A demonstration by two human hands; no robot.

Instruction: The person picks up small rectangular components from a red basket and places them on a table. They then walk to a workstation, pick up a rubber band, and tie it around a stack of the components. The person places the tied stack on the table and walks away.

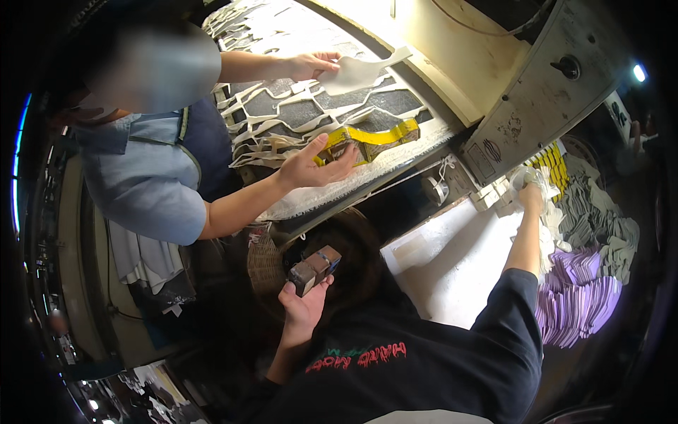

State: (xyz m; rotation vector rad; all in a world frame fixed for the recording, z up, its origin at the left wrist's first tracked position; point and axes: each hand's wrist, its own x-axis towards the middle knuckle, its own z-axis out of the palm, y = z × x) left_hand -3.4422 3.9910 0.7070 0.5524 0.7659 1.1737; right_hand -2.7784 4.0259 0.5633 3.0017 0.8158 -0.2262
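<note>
My left hand is closed around a brown block with a dark, worn end and a bluish strip across it, held up at lower centre. My right arm reaches out to the right. My right hand is among crumpled pale pieces, beside small whitish blocks and a stack of yellow pieces. The fingers of that hand are partly covered and blurred, so their grip is unclear.
A co-worker in blue holds a pale cut piece over cut sheeting, one hand by a yellow cutting die. A machine panel stands upper right. Grey and purple stacks, a white tabletop and a wicker basket are nearby.
</note>
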